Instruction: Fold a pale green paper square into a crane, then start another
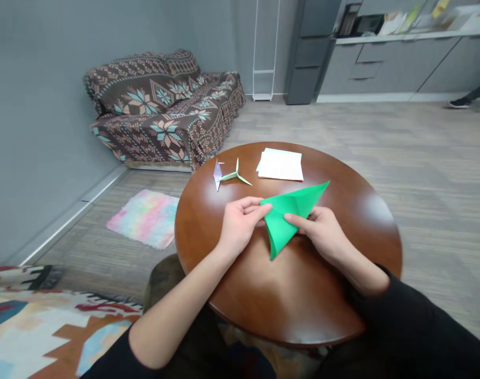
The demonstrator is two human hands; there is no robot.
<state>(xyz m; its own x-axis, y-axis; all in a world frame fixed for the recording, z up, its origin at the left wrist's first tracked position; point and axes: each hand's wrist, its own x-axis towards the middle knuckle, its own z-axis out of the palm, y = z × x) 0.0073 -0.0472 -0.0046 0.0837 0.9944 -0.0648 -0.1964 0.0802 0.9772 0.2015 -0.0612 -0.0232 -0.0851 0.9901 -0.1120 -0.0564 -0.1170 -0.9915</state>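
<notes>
A green sheet of paper, folded to a triangle-like shape with creases across it, is held up over the round table. My left hand pinches its left corner between thumb and fingers. On the right side, my right hand grips the lower edge, thumb on top and fingers hidden underneath. One point of the paper reaches up to the right, and another hangs down toward the tabletop. Beyond my left hand stand a purple folded paper piece and a pale green three-pointed folded paper piece.
A stack of white paper sheets lies at the far side of the brown round table. Past the table are a patterned sofa, a pastel rug and kitchen cabinets. A person's shoe shows at far right.
</notes>
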